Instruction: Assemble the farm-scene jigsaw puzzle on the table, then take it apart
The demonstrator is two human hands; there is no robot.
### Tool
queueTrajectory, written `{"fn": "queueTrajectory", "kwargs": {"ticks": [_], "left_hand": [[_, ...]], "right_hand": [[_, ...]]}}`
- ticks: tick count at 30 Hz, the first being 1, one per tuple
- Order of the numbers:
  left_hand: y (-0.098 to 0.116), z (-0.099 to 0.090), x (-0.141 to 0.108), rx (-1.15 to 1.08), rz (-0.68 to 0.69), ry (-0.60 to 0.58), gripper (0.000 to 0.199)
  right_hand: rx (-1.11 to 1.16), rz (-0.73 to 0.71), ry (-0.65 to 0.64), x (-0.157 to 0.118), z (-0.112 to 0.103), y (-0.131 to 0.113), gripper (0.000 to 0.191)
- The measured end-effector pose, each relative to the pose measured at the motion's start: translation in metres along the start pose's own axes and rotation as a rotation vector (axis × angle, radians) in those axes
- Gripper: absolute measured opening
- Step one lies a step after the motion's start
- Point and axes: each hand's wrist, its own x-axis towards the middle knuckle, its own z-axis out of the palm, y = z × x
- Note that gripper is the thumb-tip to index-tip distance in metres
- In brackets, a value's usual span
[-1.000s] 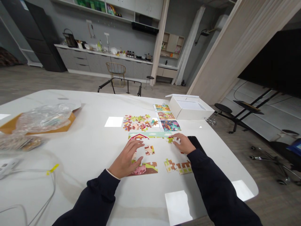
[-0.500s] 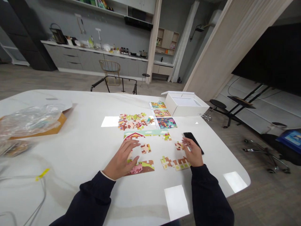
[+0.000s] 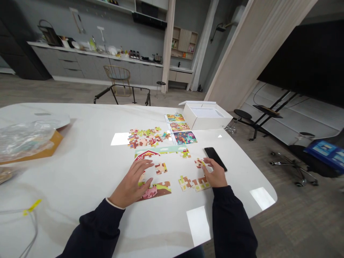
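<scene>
While the left hand (image 3: 131, 182) lies spread and open across the pig section (image 3: 157, 190) of a jigsaw puzzle, its fingers curved over that section's upper left edge, the right hand (image 3: 215, 173) stands narrow, thumb and forefinger pinching a brown-and-cream puzzle piece (image 3: 199, 163) on the white tabletop (image 3: 80, 172); that hand has shifted from the right end of the barn strip (image 3: 161, 152) to this piece, leaving the strip's end uncovered; item, a joined row of pieces (image 3: 194, 183) just below the right hand; item, a single cow-patterned piece (image 3: 161, 168) between the pig section and the barn strip; item, a black smartphone (image 3: 214, 158) just beyond the right hand; farther on, a loose heap of puzzle pieces (image 3: 147, 138), three picture cards (image 3: 180, 127) beside it, and an open white cardboard box (image 3: 206, 118) near the tabletop's far edge; to the left, a clear plastic bag (image 3: 24, 138) on a brown envelope (image 3: 45, 148); beyond the tabletop, a gold chair (image 3: 116, 77)
</scene>
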Motion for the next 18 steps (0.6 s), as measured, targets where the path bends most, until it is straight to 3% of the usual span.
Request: {"fn": "queueTrajectory", "kwargs": {"ticks": [9, 18], "left_hand": [[0.002, 0.0, 0.001, 0.012, 0.011, 0.001, 0.047], [0.001, 0.0, 0.001, 0.012, 0.0, 0.009, 0.047]], "right_hand": [[-0.183, -0.028, -0.122, 0.002, 0.01, 0.004, 0.049], [-0.137, -0.001, -0.145, 0.007, 0.013, 0.002, 0.036]]}}
